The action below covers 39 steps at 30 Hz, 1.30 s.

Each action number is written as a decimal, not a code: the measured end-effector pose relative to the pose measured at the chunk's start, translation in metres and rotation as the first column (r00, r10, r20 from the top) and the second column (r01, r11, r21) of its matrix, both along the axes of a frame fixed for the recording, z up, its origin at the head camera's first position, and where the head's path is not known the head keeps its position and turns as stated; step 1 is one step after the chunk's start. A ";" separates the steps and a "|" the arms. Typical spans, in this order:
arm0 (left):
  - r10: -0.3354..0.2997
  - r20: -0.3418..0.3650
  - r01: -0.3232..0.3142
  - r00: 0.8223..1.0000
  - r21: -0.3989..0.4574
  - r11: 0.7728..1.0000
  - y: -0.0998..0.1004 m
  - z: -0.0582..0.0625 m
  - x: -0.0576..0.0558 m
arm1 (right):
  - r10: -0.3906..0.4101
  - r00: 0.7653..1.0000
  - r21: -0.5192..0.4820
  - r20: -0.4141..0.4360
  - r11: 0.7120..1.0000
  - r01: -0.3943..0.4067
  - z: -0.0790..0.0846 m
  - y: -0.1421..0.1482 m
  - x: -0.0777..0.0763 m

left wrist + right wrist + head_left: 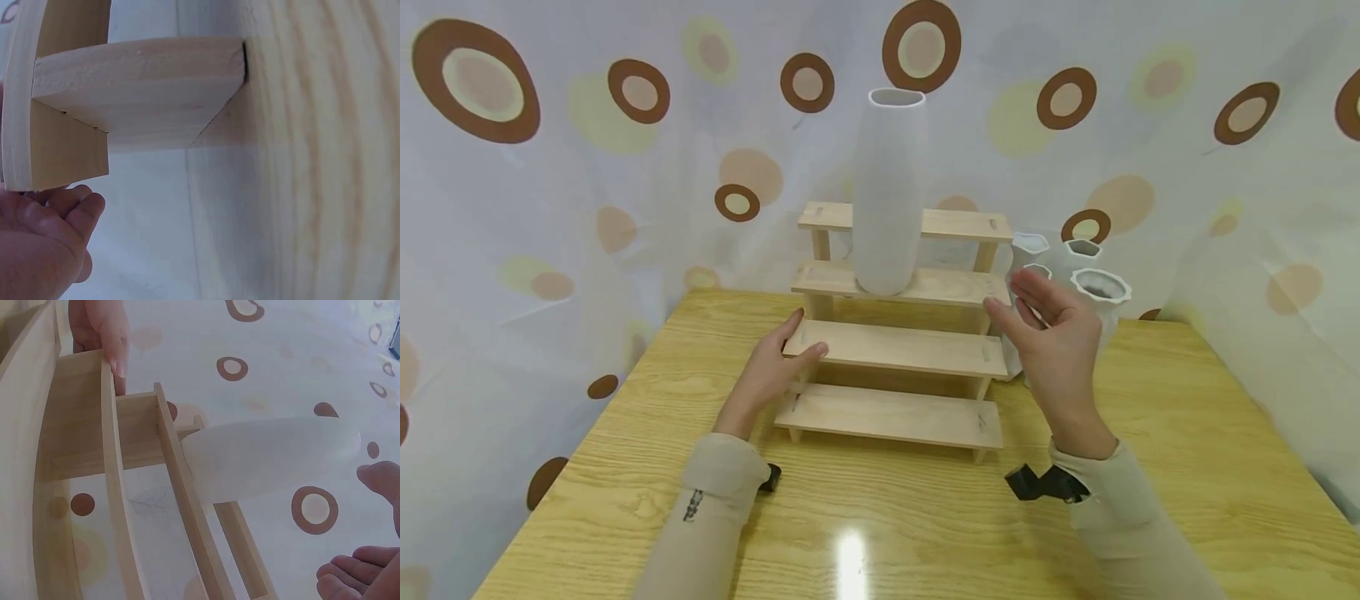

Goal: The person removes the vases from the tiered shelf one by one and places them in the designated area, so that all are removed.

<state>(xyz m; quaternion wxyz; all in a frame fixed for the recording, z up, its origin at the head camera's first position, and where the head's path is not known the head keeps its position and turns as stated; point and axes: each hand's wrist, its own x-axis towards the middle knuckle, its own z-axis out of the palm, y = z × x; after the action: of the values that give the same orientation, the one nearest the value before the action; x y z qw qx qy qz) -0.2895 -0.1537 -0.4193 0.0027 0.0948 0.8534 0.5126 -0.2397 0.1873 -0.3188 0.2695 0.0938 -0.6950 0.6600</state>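
A stepped wooden shelf rack (pixel 895 347) stands on the table with its tiers rising toward the back. On its second tier from the top stands a tall white vase (pixel 889 192), upright and left of centre. My left hand (pixel 763 368) grips the left end of the second tier from the bottom, thumb on top; the left wrist view shows its fingers (pixel 87 212) curled by the board's end. Beside the rack's right side my right hand (pixel 1062 358) is held up, fingers relaxed and thumb apart, holding nothing. In the right wrist view the vase (pixel 269 456) lies beyond a gap from that hand.
Several smaller white vases (pixel 1102 286) with shaped rims stand on the table behind my right hand, partly hidden by it. The wood-grain table (pixel 910 517) reaches back to a wall covering (pixel 587 192) printed with circles.
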 end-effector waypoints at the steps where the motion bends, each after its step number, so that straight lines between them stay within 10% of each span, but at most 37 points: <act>1: 0.000 0.002 0.000 1.000 0.000 1.000 0.001 0.000 0.000 | 0.001 1.000 0.005 0.004 1.000 -0.001 0.000 -0.001 -0.001; 39: -0.010 -0.018 0.010 1.000 0.007 1.000 0.000 -0.001 -0.001 | 0.076 0.997 0.032 -0.013 0.997 -0.076 0.005 -0.054 -0.046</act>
<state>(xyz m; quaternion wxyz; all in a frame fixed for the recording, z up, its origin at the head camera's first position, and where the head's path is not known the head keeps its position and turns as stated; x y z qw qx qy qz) -0.2900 -0.1533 -0.4201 -0.0027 0.1034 0.8511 0.5147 -0.2860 0.1333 -0.3138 0.2477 0.1291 -0.6993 0.6580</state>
